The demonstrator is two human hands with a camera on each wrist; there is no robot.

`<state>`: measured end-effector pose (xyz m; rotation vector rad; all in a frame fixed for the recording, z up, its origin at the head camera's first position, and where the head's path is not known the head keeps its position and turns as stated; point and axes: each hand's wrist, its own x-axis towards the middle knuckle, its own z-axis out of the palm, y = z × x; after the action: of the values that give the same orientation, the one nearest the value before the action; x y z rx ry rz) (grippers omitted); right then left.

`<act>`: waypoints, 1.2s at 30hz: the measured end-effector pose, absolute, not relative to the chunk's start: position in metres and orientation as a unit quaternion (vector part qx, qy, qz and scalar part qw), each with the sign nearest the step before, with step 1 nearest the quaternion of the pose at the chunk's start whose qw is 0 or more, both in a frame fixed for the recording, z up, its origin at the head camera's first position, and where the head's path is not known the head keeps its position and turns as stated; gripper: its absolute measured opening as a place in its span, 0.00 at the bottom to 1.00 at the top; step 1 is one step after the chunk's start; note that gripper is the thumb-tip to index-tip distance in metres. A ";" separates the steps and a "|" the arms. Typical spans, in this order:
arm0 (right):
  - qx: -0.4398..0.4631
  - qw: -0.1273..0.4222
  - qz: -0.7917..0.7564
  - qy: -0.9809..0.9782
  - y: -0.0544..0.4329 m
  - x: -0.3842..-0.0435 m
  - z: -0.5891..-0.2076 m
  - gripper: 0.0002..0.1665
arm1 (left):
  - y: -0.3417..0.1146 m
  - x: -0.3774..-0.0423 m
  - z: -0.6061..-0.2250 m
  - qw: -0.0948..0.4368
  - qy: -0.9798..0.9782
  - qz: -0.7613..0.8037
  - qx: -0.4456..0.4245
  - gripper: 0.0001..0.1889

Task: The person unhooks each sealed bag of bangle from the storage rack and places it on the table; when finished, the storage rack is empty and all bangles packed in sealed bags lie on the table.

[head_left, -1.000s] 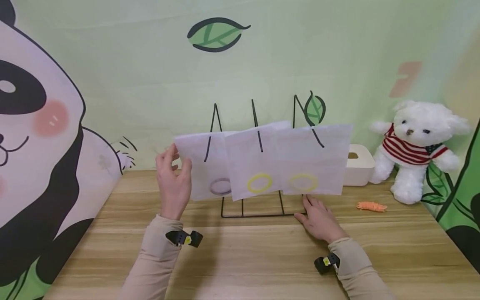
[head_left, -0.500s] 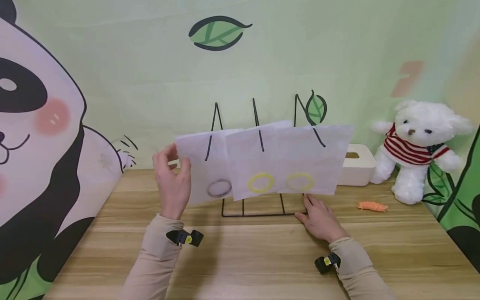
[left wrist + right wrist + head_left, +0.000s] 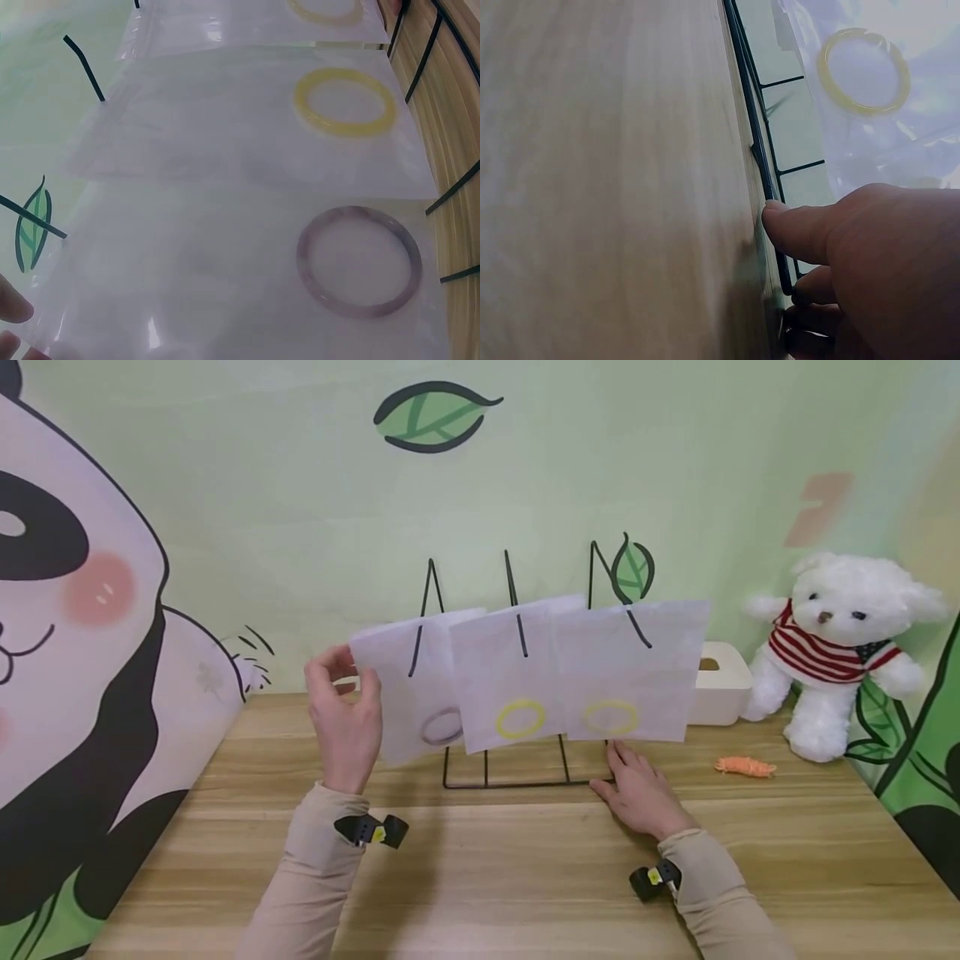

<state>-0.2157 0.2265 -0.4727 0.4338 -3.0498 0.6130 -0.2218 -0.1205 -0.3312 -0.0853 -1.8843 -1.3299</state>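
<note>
A black wire rack (image 3: 525,784) stands on the wooden table, with upright prongs holding several overlapping translucent plastic bags. The left bag (image 3: 172,255) has a mottled purple bangle (image 3: 360,262) showing through. A yellow bangle (image 3: 345,102) shows in the middle bag (image 3: 498,668). The right bag (image 3: 637,660) has a pale yellow bangle (image 3: 863,72). My left hand (image 3: 345,718) grips the left bag's upper outer edge, thumb in front and fingertips hidden behind. My right hand (image 3: 641,793) holds the rack's front right corner; its thumb lies on the base wire.
A white tissue box (image 3: 723,689) sits behind the right bag. A white teddy bear (image 3: 840,693) in a striped shirt is farther right. An orange bundle of cord (image 3: 745,767) lies on the table (image 3: 510,868). A patterned green backdrop (image 3: 300,485) rises behind.
The lower parts of the left and right bags sway slightly sideways. Both hands keep almost the same places, and the rack stays put while the head view shifts a little.
</note>
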 end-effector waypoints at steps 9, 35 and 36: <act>0.135 0.000 0.197 -0.971 0.226 -0.216 -0.472 0.40 | -0.119 -0.223 -0.330 0.424 -0.735 -0.527 -0.042 0.15; 0.134 0.005 0.196 -0.971 0.225 -0.215 -0.471 0.40 | -0.124 -0.223 -0.334 0.432 -0.752 -0.496 -0.046 0.09; 0.134 0.005 0.196 -0.971 0.225 -0.215 -0.471 0.40 | -0.124 -0.224 -0.334 0.432 -0.753 -0.495 -0.046 0.09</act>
<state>-0.2146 0.2246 -0.4708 0.4182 -3.0420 0.6137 -0.2235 -0.1243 -0.3340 -0.1144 -1.8767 -1.2335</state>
